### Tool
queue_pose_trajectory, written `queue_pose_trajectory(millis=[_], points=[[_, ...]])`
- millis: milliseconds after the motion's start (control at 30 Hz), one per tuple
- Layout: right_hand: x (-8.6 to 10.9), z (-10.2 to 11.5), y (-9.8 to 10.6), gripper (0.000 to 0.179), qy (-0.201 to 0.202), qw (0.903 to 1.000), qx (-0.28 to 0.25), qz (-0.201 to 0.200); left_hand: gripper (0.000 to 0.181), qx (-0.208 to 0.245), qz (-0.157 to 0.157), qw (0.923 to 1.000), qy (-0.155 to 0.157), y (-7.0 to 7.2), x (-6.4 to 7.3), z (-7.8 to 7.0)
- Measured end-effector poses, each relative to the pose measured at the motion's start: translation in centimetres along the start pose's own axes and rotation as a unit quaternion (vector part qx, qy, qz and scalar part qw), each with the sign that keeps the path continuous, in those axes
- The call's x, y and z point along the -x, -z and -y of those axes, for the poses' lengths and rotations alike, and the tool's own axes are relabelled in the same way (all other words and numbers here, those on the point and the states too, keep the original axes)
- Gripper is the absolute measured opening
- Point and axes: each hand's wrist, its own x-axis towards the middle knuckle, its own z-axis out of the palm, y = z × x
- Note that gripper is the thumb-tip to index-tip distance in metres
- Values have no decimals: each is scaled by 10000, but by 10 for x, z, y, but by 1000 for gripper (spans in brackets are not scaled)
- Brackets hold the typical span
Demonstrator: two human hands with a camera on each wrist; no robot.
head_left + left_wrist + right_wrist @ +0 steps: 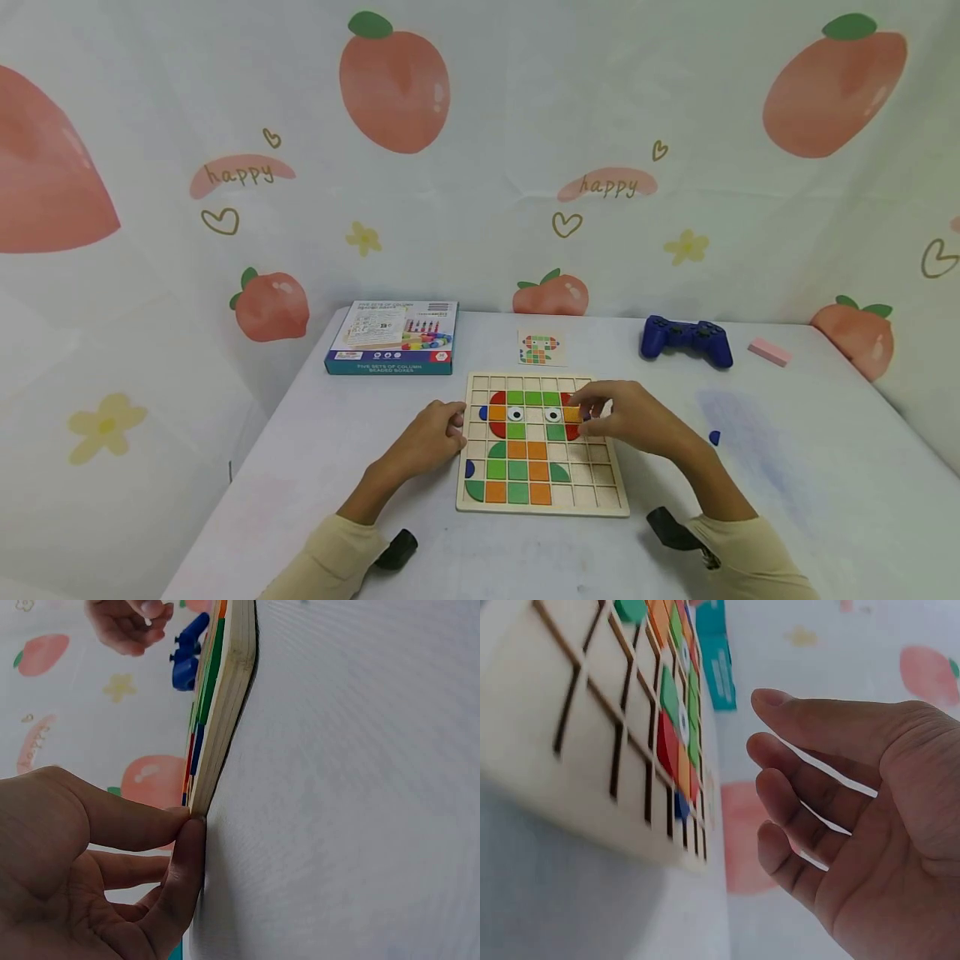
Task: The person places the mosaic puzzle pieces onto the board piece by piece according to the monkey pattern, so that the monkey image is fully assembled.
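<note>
A square wooden grid board (617, 492) lies flat on the white table, with green, orange, red and blue pieces and two eye tiles forming an animal figure. My left hand (424, 439) is at its left edge; in the left wrist view, thumb and index finger pinch the board's edge (232, 682). Over the board's upper right, my right hand (639, 414) hovers with loosely bent fingers. The right wrist view shows that hand (877, 802) holding nothing, its fingertips apart from the pieces. A blue piece (681, 804) sits beside the red and orange ones there.
Behind the board lies a pattern card (542, 350) with a similar figure. A boxed set (392, 337) is at the back left. A blue game controller (686, 340) and a pink block (769, 352) are at the back right. One loose blue piece (715, 437) lies right of the board.
</note>
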Motion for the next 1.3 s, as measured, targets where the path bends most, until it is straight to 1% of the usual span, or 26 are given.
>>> queue_pose_trajectory(millis=[400,567,633,900,967,1100,1300], points=[[12,-40,30,37,-331,9987,190,-327,56,49,7,10000,-20,0,1,2],[23,-56,45,40,-360,9974,230,-574,57,69,-15,10000,-35,1,1,2],[28,-61,50,41,-420,9969,264,-608,56,77,-10,10000,-35,1,1,2],[47,-84,65,48,-603,9967,-1,-550,55,65,-11,10000,-48,0,0,2],[51,-91,68,48,-700,9959,-32,-571,55,63,-23,10000,-58,0,0,2],[58,-102,73,50,-941,9942,-8,-523,55,52,-29,10000,-52,-1,-1,2],[67,-113,81,54,-1259,9914,214,-281,56,74,0,10000,-46,-1,0,2]])
